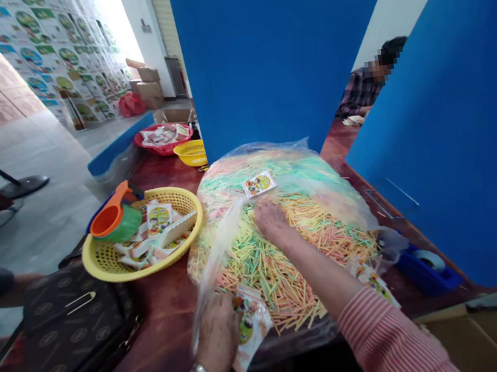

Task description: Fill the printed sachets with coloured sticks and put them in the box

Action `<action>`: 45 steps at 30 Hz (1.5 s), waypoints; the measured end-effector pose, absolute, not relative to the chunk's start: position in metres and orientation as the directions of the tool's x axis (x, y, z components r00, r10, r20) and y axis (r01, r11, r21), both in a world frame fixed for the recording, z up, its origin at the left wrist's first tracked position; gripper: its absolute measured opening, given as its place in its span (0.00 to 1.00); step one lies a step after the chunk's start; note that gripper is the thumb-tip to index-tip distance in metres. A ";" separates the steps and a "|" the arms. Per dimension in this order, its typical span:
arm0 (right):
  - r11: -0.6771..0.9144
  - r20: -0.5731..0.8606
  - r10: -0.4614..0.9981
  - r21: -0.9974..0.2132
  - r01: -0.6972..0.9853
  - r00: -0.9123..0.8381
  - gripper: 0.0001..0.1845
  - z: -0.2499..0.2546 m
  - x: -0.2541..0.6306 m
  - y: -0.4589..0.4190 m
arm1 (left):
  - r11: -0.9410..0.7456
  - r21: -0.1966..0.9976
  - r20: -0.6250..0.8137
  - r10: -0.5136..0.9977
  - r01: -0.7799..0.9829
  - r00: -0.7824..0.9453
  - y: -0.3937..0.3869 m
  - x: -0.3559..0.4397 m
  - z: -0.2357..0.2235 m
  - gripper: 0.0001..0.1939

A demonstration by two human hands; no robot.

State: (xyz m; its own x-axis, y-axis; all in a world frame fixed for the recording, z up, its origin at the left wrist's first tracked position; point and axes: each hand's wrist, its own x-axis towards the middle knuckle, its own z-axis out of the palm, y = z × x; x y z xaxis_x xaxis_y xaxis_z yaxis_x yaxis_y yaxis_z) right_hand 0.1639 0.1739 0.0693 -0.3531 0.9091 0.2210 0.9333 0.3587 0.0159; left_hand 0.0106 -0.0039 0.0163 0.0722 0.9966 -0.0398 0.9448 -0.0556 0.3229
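Glossy clear plastic bag [337, 199], matt coloured sticks [273, 274], smooth yellow plastic basket [103, 263], polished wooden tabletop [169, 312]

- 1 L hand [217, 336], 1 R hand [271, 219]
- 1 packet [251, 326] in L hand
- 1 clear bag of sticks [260, 276], lower ctr
- 1 large yellow basket [186, 200], 1 small yellow basket [192, 154]
- 1 red basket [156, 151]
- 2 blue dividers [257, 44] [451, 123]
- 1 co-worker [359, 93], upper R

A dark red-brown wooden table [170, 324] runs up the frame. It carries a clear plastic bag of pastel sticks [271, 146] at centre, a yellow basket [104, 269] and monogrammed handbag [75, 331] at lower left, a red basket [152, 147] and small yellow basket [190, 154] farther up, and a blue tape dispenser [425, 272] at right.
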 end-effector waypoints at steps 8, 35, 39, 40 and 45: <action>0.328 0.191 0.923 0.059 0.943 -0.333 0.16 0.073 0.158 0.171 | -0.038 0.333 0.064 0.998 0.942 0.017 -0.008 0.015 0.005 0.07; 0.199 0.293 0.951 -0.351 0.915 -0.094 0.17 0.057 0.204 0.169 | 0.130 0.980 -0.126 0.991 0.150 -0.032 0.014 0.026 0.035 0.09; 0.257 0.300 0.949 -0.552 0.793 -0.098 0.16 0.057 0.215 0.149 | 0.111 0.982 -0.111 0.994 0.154 -0.008 0.017 0.029 0.038 0.09; 0.284 0.284 0.952 -0.674 0.682 -0.115 0.15 0.056 0.217 0.141 | 0.104 0.979 -0.107 0.994 0.177 0.005 0.017 0.029 0.038 0.10; 0.197 0.220 0.971 -0.959 -0.203 -0.098 0.08 0.056 0.210 0.093 | 0.065 0.965 -0.097 0.989 0.253 0.112 0.020 0.031 0.035 0.10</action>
